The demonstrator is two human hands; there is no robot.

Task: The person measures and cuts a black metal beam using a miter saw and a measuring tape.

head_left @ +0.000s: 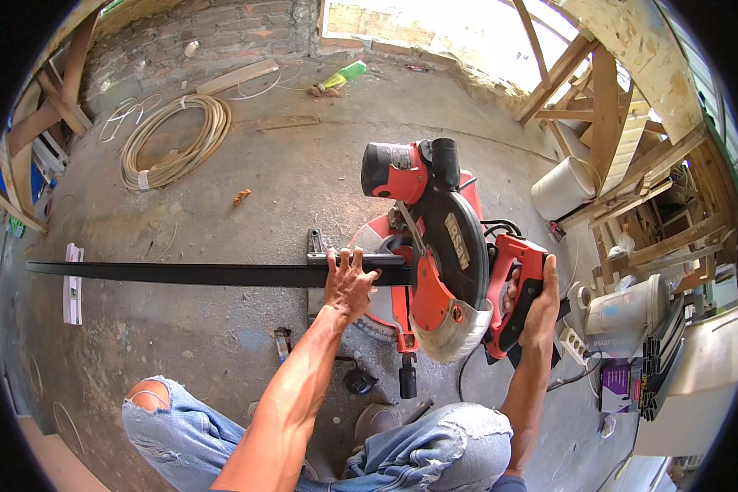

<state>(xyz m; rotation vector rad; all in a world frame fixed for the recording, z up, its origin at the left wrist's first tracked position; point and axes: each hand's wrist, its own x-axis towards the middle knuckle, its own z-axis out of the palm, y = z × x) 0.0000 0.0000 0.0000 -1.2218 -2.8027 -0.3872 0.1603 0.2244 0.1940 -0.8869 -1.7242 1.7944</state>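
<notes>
Long, straight, matte-black bar point(180, 272) — lies level, left to right, its right end on the base of a red-and-black electric mitre saw point(459, 238); end beside the blade hidden by the guard. Left end crosses above a white grooved block point(73, 307) on the grey concrete floor point(197, 336).

Handling (judged): stiff, fairly light for its length, probably metal; smooth faces may slip, and the long span could swing. Best hold: flat across it close to the saw, pressed back to the fence.

Left hand point(350, 283): fingers spread, laid over the bar near the saw, not clenched. Right hand point(541, 303): wrapped round the red-and-black loop handle point(521, 246) of the saw.

Farther out: round black tape measure point(360, 380) near the saw; coiled beige hose point(132, 156) well apart, on the floor.
</notes>
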